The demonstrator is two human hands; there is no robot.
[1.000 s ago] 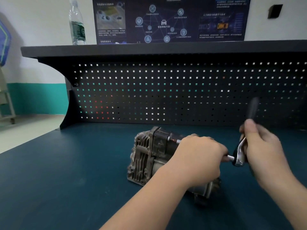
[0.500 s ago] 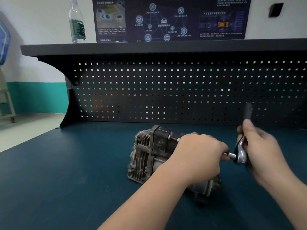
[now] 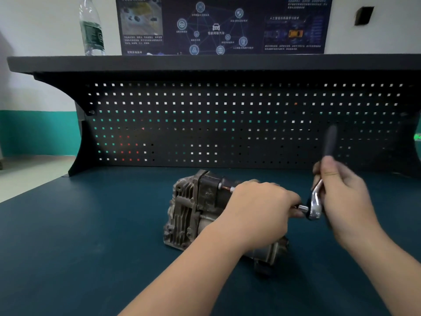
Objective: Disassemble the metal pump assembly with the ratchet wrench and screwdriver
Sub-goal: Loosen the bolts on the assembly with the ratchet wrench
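With the left hand (image 3: pixel 257 215) gripping the pump (image 3: pixel 193 208) in the middle of the counter (image 3: pixel 79 236), the right hand (image 3: pixel 344 195), gripping the ratchet wrench (image 3: pixel 316 201) beside the pump, should swing in short, steady strokes.

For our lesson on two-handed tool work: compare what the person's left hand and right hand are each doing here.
The left hand lies low over the pump assembly, steadying it; the right hand is raised beside it, gripping the ratchet wrench. The left hand looks sharp, while the right hand and wrench handle are motion-blurred. Both work over the same bench.
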